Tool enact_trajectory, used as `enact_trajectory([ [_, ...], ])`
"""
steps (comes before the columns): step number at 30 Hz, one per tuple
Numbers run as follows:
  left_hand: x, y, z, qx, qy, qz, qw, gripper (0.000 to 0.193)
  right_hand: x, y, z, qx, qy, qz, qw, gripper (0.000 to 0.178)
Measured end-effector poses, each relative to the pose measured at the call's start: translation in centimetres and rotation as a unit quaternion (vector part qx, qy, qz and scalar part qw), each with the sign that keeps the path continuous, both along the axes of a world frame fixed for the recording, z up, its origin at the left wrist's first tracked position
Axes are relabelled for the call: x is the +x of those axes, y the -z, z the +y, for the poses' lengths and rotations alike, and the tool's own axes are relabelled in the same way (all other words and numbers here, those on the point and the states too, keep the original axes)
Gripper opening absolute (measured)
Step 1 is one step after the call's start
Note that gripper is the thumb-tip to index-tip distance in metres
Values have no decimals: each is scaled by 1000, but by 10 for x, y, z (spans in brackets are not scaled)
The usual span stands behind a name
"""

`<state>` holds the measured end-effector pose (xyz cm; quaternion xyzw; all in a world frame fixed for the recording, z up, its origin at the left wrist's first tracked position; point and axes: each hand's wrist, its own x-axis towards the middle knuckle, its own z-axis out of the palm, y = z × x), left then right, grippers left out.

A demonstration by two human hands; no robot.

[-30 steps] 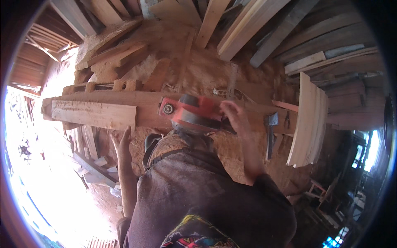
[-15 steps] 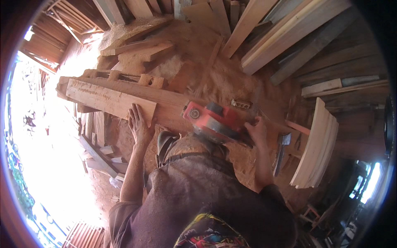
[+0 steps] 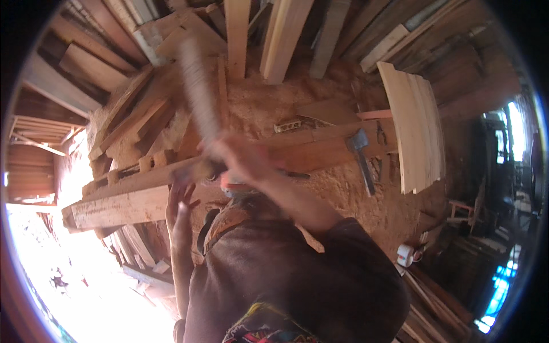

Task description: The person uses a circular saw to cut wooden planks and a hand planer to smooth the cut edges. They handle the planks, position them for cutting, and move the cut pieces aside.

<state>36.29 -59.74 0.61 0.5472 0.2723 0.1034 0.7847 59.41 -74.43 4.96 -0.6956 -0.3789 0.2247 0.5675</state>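
Over the near edge of the brown wooden counter, the right hand grips a long, pale, blurry stick; I can't tell the left hand's grip.

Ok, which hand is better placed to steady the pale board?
Probably the left hand: it is close beside the end of the pale board. The right hand is farther off, over the red tool, blurred, and seems to grip a long pale object.
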Motion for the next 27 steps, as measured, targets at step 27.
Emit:
enact_trajectory([
  [27, -111, 27, 46, 181, -252, 189, 932, 35, 11, 3, -61, -339, -176, 244, 892, 43],
])
